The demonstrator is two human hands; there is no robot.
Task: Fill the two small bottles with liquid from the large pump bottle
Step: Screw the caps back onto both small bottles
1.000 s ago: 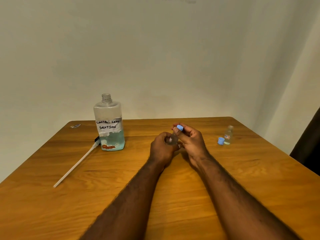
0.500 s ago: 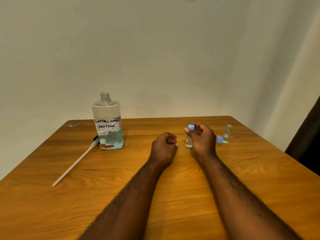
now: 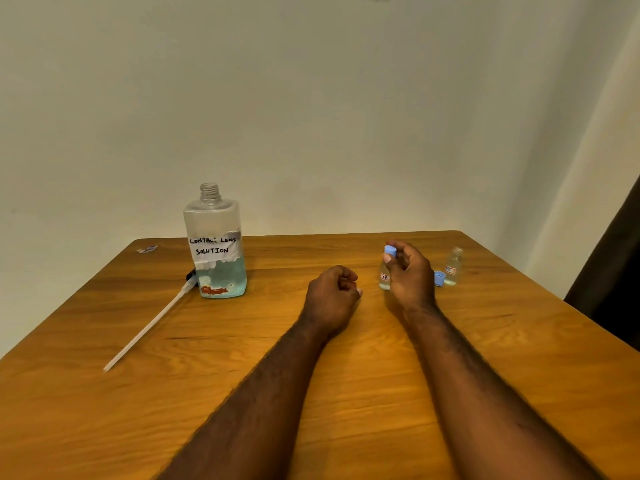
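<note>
The large clear bottle (image 3: 215, 251), labelled contact lens solution, stands uncapped at the table's left with blue liquid in its lower part. Its pump with a long white tube (image 3: 152, 323) lies beside it on the wood. My right hand (image 3: 408, 275) holds a small bottle with a blue cap (image 3: 385, 271) upright on the table, fingers curled around its top. A second small bottle (image 3: 453, 266) stands uncapped further right, and its blue cap (image 3: 439, 278) lies next to it. My left hand (image 3: 334, 294) rests on the table with curled fingers and holds nothing.
The wooden table (image 3: 346, 393) meets a pale wall at the back and right. A small scrap (image 3: 147, 249) lies near the far left corner. A dark curtain (image 3: 616, 282) hangs at the right edge.
My left hand let go of the small bottle and settled on the table. My right hand carried the capped bottle to the right and set it down near the other small bottle.
</note>
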